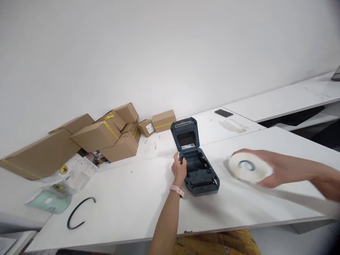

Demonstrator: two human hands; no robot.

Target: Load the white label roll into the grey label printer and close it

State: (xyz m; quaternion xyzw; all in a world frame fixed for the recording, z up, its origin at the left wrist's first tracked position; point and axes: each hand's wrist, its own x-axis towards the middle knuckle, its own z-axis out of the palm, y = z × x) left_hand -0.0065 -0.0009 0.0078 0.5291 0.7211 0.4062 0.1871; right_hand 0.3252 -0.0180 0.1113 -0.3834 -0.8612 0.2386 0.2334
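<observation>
A dark grey label printer [198, 166] sits on the white table [132, 198] with its lid raised and its roll bay showing. My left hand [179, 170] grips the printer's left side near the hinge. My right hand [268, 168] holds a white roll of labels [248, 166] up above the table, to the right of the printer. The roll and hand are slightly blurred. A strip of white label tape trails from the roll toward the lower right.
Several cardboard boxes [101, 134] are stacked against the wall at the back left. Papers [79, 173], a pale green roll [49, 202] and a black curved cable [79, 212] lie at the left. A dark phone [223, 113] rests on the far table.
</observation>
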